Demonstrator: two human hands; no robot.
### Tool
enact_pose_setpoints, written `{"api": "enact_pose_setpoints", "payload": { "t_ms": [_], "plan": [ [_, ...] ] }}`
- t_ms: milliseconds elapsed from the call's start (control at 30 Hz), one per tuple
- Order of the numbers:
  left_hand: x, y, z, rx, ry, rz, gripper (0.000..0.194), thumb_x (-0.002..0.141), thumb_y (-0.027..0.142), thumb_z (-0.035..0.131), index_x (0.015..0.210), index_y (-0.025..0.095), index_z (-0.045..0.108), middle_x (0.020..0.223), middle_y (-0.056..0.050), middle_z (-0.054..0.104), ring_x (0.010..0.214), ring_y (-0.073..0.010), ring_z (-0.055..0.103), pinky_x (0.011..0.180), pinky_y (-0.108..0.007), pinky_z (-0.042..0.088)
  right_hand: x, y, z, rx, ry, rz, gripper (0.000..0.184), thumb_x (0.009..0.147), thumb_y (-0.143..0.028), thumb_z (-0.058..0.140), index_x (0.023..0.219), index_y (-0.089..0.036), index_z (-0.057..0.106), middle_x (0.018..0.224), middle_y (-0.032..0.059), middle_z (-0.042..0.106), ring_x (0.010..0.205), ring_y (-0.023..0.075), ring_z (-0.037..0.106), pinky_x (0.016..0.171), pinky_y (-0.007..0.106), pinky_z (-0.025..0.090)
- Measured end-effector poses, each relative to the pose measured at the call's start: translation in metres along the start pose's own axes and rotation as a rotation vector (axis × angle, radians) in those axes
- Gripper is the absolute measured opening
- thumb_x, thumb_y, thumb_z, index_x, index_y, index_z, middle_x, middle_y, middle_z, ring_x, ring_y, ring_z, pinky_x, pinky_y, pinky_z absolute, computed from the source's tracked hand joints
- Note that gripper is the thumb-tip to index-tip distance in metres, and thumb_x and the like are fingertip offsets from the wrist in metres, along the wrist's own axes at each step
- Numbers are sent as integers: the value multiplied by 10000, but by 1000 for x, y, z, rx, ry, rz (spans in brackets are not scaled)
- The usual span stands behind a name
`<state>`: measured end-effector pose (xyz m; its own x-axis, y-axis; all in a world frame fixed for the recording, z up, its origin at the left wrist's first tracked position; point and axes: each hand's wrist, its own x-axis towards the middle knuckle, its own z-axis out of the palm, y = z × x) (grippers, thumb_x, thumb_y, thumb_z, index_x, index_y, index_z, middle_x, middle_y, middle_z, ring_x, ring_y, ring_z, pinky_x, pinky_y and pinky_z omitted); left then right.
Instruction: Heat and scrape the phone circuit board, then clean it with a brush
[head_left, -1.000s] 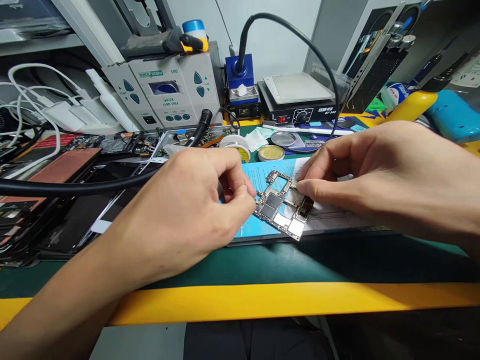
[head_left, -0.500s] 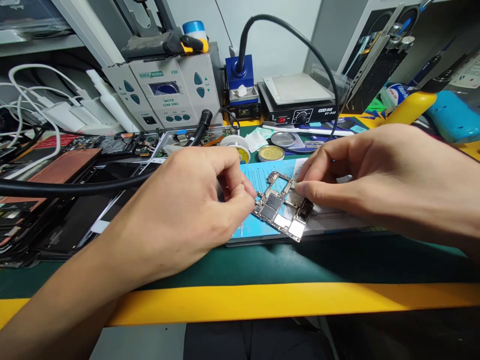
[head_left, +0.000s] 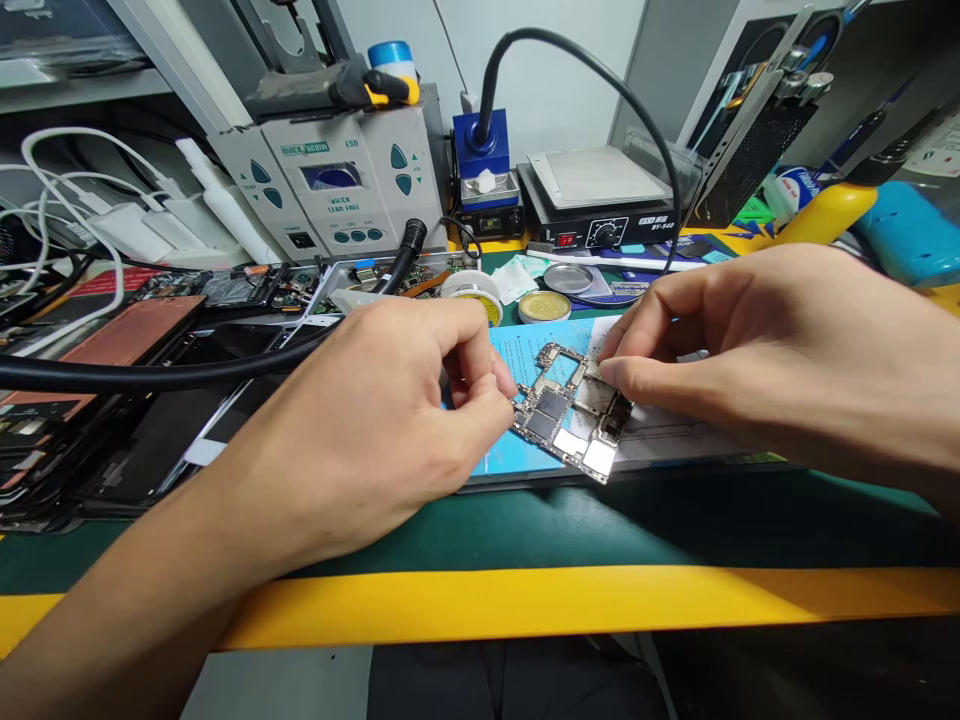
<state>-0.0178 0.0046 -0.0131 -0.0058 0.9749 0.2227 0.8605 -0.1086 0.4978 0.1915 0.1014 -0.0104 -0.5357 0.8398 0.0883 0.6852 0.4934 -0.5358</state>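
A phone circuit board (head_left: 551, 408), dark with silvery shields and cut-out gaps, is held tilted between my two hands. My left hand (head_left: 409, 400) pinches its left edge between thumb and fingers. On the other side, my right hand (head_left: 720, 350) grips the upper right edge with thumb and fingertips. The fingertips cover small parts of both edges. Behind the board lies a blue-and-white printed booklet or box (head_left: 517, 455) on the green mat (head_left: 600, 525).
Opened phones and dark panels (head_left: 142, 430) lie at left, crossed by a thick black hose (head_left: 150, 375). A hot-air station (head_left: 337, 190), soldering iron stand (head_left: 484, 165) and heating plate (head_left: 600, 205) stand behind. A solder spool (head_left: 472, 290) and flux tin (head_left: 544, 306) sit nearer.
Both hands keep their grip on the circuit board. Hands and board have shifted very slightly to the right in the view, as has the background.
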Motion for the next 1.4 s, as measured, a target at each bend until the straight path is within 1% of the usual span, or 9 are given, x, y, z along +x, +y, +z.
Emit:
{"api": "enact_pose_setpoints", "payload": {
  "t_ms": [133, 300, 400, 600, 733, 900, 1067, 1267, 1400],
  "plan": [
    [0, -2, 2, -10, 3, -6, 118, 768, 180, 590, 672, 219, 647, 663, 90, 693, 368, -9, 441, 322, -172, 306, 0, -1, 1, 11, -7, -11, 164, 732, -373, 702, 713, -214, 735, 573, 17, 676, 419, 171, 586, 284, 257, 317],
    [1, -4, 4, -29, 6, -3, 102, 793, 218, 611, 711, 242, 667, 534, 92, 611, 381, -30, 457, 319, -144, 307, 1, -2, 1, 8, 2, -20, 163, 718, -372, 698, 691, -215, 729, 547, 5, 661, 389, 158, 568, 279, 249, 319],
    [0, -3, 2, -46, 15, -9, 104, 780, 236, 621, 688, 250, 667, 514, 94, 605, 382, -33, 467, 315, -133, 301, 2, -1, 1, -10, 14, -19, 157, 718, -374, 694, 691, -223, 727, 516, -6, 642, 369, 152, 543, 277, 252, 309],
    [-3, -3, -3, -48, 20, -53, 125, 791, 276, 616, 688, 260, 684, 637, 69, 688, 416, -58, 514, 320, -150, 327, 1, -2, 2, 28, -23, 38, 147, 732, -358, 708, 698, -214, 718, 531, 7, 645, 399, 162, 562, 305, 263, 318],
    [-1, -4, -6, -74, -18, -95, 159, 813, 320, 625, 679, 246, 669, 791, 44, 746, 524, -92, 609, 364, -159, 396, 1, -1, 2, 50, -24, 13, 124, 747, -329, 693, 708, -213, 713, 560, 2, 657, 403, 150, 558, 311, 256, 326],
    [0, -2, -8, -202, -103, -156, 142, 836, 264, 603, 705, 227, 641, 757, 56, 710, 442, -52, 526, 346, -143, 361, 1, 5, 2, 54, -51, 18, 153, 777, -365, 695, 740, -219, 722, 570, 1, 659, 432, 149, 562, 326, 240, 320],
    [0, -2, -9, -234, -125, -185, 214, 857, 269, 581, 655, 200, 564, 967, 59, 755, 476, -41, 544, 371, -157, 378, 0, 3, 2, 79, -87, 33, 174, 807, -376, 674, 750, -217, 718, 591, 8, 662, 467, 146, 541, 374, 243, 347],
    [0, -2, -10, -276, -159, -214, 160, 863, 241, 563, 708, 203, 581, 878, 53, 737, 465, -32, 520, 367, -146, 372, -5, -3, 0, 112, -137, 75, 175, 836, -342, 648, 727, -213, 696, 586, -7, 642, 460, 121, 461, 389, 239, 315],
    [0, -3, -9, -296, -175, -220, 150, 877, 248, 559, 738, 204, 592, 912, 48, 732, 494, -38, 530, 392, -153, 392, -4, -5, -1, 123, -137, 75, 164, 824, -320, 658, 715, -203, 692, 627, 8, 667, 524, 141, 519, 450, 250, 371]
  ]
}}
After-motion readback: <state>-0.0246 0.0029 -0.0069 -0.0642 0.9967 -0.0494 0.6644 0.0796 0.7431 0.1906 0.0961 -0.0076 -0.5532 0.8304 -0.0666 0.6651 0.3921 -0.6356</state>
